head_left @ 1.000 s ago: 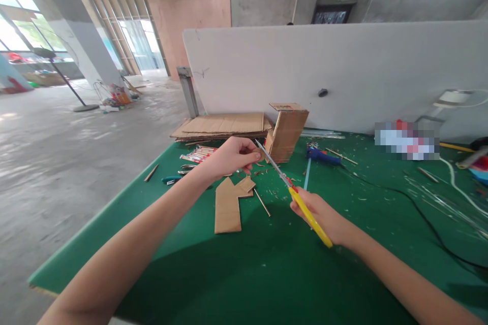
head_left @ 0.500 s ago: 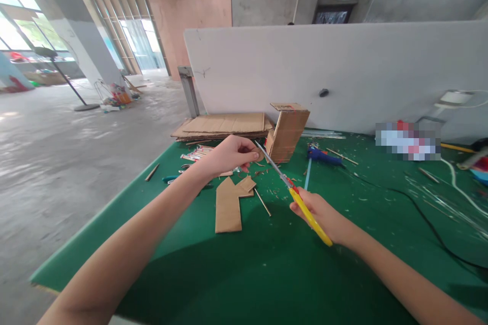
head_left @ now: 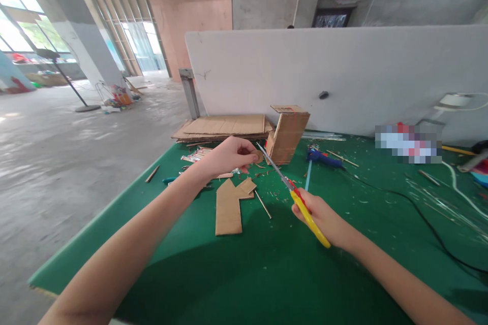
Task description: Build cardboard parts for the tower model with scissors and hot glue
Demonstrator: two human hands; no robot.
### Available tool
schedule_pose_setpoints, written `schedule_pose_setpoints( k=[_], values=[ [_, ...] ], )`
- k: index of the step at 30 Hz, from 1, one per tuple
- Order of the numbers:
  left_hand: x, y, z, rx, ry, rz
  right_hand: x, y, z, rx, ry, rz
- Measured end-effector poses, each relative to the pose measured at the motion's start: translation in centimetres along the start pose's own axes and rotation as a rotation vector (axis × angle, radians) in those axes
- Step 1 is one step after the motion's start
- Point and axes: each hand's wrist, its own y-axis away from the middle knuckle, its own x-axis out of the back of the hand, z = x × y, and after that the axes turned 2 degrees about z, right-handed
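Observation:
My left hand [head_left: 237, 154] pinches a small piece of cardboard [head_left: 260, 156], mostly covered by the fingers. Wrapped around the yellow and red handles of a pair of scissors [head_left: 308, 218] is my right hand [head_left: 316, 210]. The scissor blades point up and left, their tips close beside the small piece. Below my left hand, flat cardboard cutouts [head_left: 229, 210] lie on the green table [head_left: 267, 274], with a thin rod [head_left: 263, 204] just right of them. Behind the blades stands a folded cardboard structure [head_left: 292, 137].
Stacked cardboard sheets [head_left: 229, 124] lie at the back left. A blue glue gun [head_left: 324, 158] rests on the right, its black cable [head_left: 412, 203] running to the right edge. Scraps litter the table middle. A white panel [head_left: 343, 71] stands along the back.
The scissor tips have shifted slightly, and a little more of the small cardboard piece shows by my left fingers. Both hands keep their holds.

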Motion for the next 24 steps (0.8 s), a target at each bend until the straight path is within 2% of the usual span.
schedule_pose_setpoints(
  k=[6,13,24],
  values=[
    [-0.3,0.0,0.6,0.084,0.290,0.086,0.0,-0.1,1.0,0.059,-0.188,0.007],
    [-1.9,0.0,0.8,0.093,0.670,0.165,-0.4,0.2,-0.3,0.049,-0.262,0.039],
    [-3.7,0.4,0.7,0.081,0.746,0.205,-0.8,-0.3,1.7,0.035,-0.292,0.049]
  ],
)
